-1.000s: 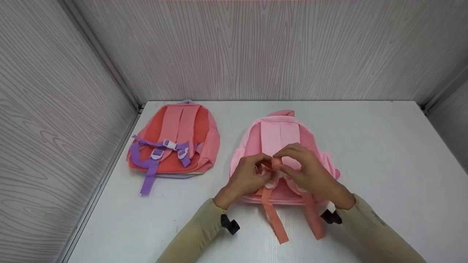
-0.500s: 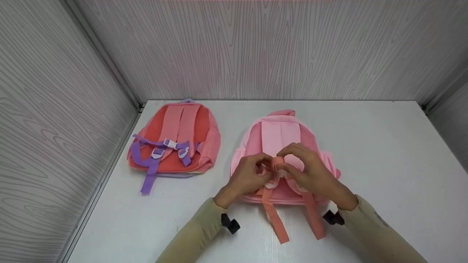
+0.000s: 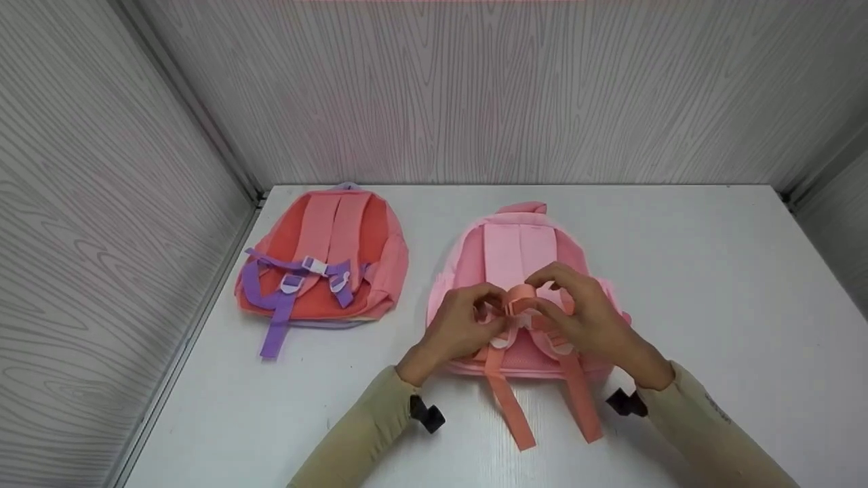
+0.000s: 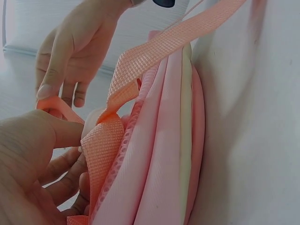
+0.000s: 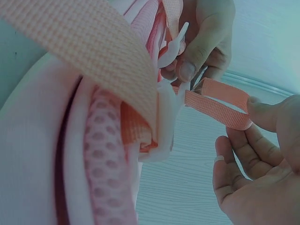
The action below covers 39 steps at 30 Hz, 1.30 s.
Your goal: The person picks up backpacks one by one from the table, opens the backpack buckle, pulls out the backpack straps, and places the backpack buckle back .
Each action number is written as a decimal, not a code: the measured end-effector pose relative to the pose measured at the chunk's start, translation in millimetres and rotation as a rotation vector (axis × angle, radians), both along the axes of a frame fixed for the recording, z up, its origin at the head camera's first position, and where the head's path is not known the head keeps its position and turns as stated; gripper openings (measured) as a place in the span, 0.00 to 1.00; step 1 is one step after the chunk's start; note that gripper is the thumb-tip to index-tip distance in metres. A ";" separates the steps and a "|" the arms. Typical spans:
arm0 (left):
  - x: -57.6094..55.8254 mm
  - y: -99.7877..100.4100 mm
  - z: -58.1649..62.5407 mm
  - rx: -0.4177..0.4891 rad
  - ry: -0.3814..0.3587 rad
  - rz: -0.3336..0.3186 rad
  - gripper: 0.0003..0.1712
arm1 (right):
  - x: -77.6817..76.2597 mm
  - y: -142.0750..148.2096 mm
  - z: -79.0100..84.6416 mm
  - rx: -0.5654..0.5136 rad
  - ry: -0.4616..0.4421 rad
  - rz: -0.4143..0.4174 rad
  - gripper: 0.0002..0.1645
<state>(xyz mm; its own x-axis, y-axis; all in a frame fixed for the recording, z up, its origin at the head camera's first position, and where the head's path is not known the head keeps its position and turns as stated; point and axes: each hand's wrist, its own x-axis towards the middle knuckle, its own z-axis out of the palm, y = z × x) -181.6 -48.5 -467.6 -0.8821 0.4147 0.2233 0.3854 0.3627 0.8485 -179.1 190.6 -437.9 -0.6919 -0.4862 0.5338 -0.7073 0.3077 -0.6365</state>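
A pink backpack (image 3: 505, 252) lies with its shoulder straps facing up. My left hand (image 3: 461, 322) pinches a white plastic buckle (image 5: 176, 49) low on the backpack, its thumb pressed near where the webbing passes through. Out of the buckle stands a loop of orange strap (image 5: 218, 110), and my right hand (image 3: 593, 318) holds the loop's far end between thumb and finger. Fingers partly hide the buckle in the head view. Two loose orange strap tails (image 3: 510, 410) hang over the backpack's lower edge onto the table.
To the left lies a coral backpack (image 3: 332, 234) with purple straps (image 3: 277, 332) and white buckles, one purple tail trailing on the white table (image 3: 705, 285). Grey wood-grain walls (image 3: 461, 95) stand behind and on both sides.
My right hand has shifted slightly right, and the orange loop between my hands has grown larger. My left hand stays in place at the buckle.
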 end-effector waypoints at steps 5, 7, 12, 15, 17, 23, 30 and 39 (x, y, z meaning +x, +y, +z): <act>1.4 -0.1 0.5 -0.007 -0.015 0.009 0.13 | 0.3 2.0 -0.5 0.019 0.018 -0.027 0.19; 1.7 -0.1 0.1 -0.006 -0.020 0.007 0.14 | 0.8 2.8 -0.1 0.024 0.020 -0.036 0.19; 1.4 0.0 -1.1 -0.003 -0.021 -0.001 0.14 | 2.4 5.6 1.2 0.030 0.029 -0.057 0.20; 1.2 -0.2 -1.4 -0.004 -0.013 -0.001 0.14 | 3.4 7.5 2.1 0.040 0.029 -0.068 0.21; 1.6 -0.3 -1.3 -0.003 -0.012 0.003 0.13 | 4.4 9.0 3.4 0.038 0.015 -0.071 0.21; 3.2 0.2 -0.8 -0.008 -0.017 0.016 0.12 | 5.3 13.3 6.4 -0.023 -0.028 -0.063 0.18; 2.6 0.4 -1.4 -0.006 -0.007 0.012 0.12 | 5.7 21.3 10.9 -0.089 -0.064 -0.040 0.15; 3.6 0.4 -0.4 -0.005 0.006 0.005 0.12 | 5.5 34.6 14.0 -0.165 -0.136 0.006 0.18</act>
<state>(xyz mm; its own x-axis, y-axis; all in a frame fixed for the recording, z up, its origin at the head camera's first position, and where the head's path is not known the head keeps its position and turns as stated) -177.9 -48.2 -468.1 -0.8829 0.4115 0.2262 0.3885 0.3693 0.8442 -173.6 225.2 -423.9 -0.7602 -0.4043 0.5085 -0.6130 0.1871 -0.7676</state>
